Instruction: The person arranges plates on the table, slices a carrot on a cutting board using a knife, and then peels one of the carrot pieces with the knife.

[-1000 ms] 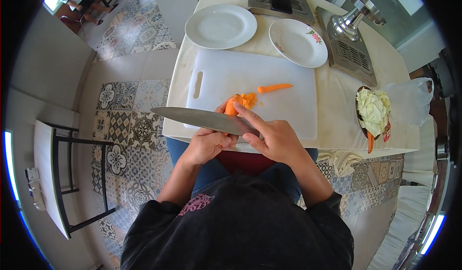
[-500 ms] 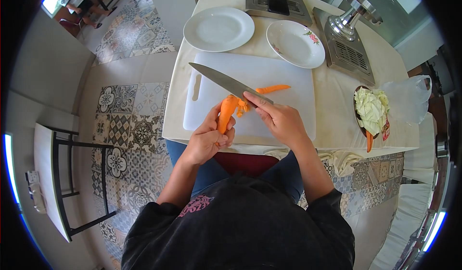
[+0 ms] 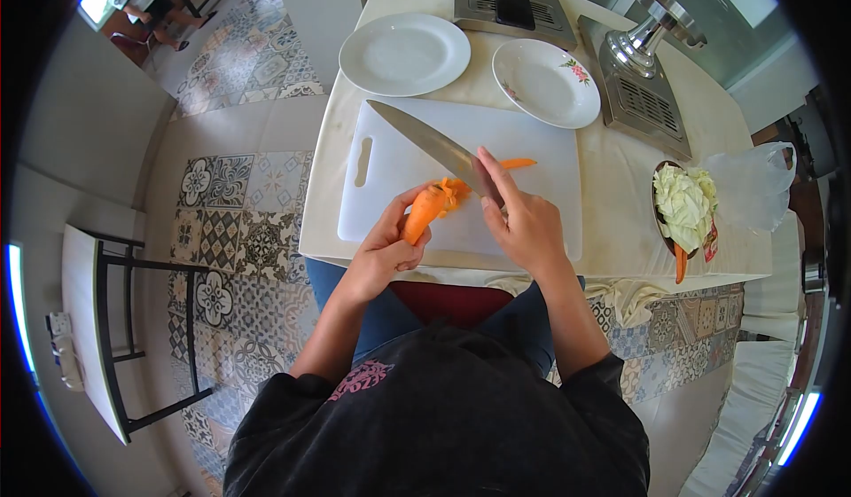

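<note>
My left hand (image 3: pixel 390 240) is closed around a carrot (image 3: pixel 425 215), its thick end tilted up and away over the near edge of the white cutting board (image 3: pixel 390 178). In my right hand (image 3: pixel 525 224) is a large kitchen knife (image 3: pixel 430 139), its blade slanting up and to the left above the board. The index finger lies along the blade, and the handle is mostly hidden by the hand. Carrot pieces (image 3: pixel 456 194) sit on the board just beyond the held carrot. Partly behind the right hand lies a thin carrot (image 3: pixel 519 163).
Past the board stand a plain white plate (image 3: pixel 405 54) and a flowered plate (image 3: pixel 546 82). To the right, cabbage (image 3: pixel 684 203) fills a brown dish beside a plastic bag (image 3: pixel 753 182). Metal stands (image 3: pixel 643 89) and a phone (image 3: pixel 514 7) are at the back. A person (image 3: pixel 142 0) is far left.
The knife has shifted right and its blade points more steeply upward. My right index finger has straightened along it. The carrot's top has tipped slightly right and toward me.
</note>
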A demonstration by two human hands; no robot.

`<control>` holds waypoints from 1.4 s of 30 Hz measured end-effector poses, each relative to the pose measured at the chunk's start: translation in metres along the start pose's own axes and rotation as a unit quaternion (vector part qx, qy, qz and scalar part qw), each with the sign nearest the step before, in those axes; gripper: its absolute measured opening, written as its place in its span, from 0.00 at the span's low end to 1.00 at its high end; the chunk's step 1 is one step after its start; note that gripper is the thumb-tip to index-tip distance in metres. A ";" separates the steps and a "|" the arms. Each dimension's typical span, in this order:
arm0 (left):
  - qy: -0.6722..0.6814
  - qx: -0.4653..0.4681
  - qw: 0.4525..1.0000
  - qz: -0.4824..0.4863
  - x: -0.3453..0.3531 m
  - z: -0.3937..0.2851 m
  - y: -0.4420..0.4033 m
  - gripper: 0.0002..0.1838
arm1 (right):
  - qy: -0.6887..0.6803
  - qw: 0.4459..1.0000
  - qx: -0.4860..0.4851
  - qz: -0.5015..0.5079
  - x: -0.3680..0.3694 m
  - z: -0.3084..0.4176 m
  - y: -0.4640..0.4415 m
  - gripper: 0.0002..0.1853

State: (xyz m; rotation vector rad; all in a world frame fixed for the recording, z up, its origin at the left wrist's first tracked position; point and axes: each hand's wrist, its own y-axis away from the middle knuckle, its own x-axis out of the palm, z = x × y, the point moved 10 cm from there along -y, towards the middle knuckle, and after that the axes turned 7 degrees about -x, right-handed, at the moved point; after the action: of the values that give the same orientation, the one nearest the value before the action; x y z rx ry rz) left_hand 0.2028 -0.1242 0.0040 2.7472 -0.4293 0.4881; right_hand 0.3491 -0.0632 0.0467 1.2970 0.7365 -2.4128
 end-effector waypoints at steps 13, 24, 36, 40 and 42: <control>-0.401 0.025 0.915 -0.047 0.015 -0.025 -0.007 0.48 | 0.039 0.998 -0.038 -0.024 -0.007 0.012 0.004 0.37; -0.256 -0.018 0.962 -0.088 -0.010 -0.008 -0.009 0.42 | 0.021 0.999 -0.004 -0.048 -0.014 0.003 0.000 0.35; -0.381 0.087 0.919 -0.048 0.016 -0.022 -0.010 0.44 | 0.034 0.999 -0.003 -0.041 -0.010 0.007 -0.002 0.35; -0.296 0.025 0.950 -0.093 -0.003 -0.012 -0.008 0.39 | 0.030 0.999 0.004 -0.027 -0.008 0.006 -0.005 0.34; -0.165 -0.025 0.981 -0.098 -0.013 0.000 -0.010 0.35 | 0.001 1.000 0.021 -0.016 -0.007 0.004 -0.004 0.34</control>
State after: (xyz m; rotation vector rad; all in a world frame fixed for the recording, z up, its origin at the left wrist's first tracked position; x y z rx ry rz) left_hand 0.1947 -0.1121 -0.0029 2.7873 -0.2382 -0.0276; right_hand 0.3480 -0.0617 0.0562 1.3128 0.7157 -2.4667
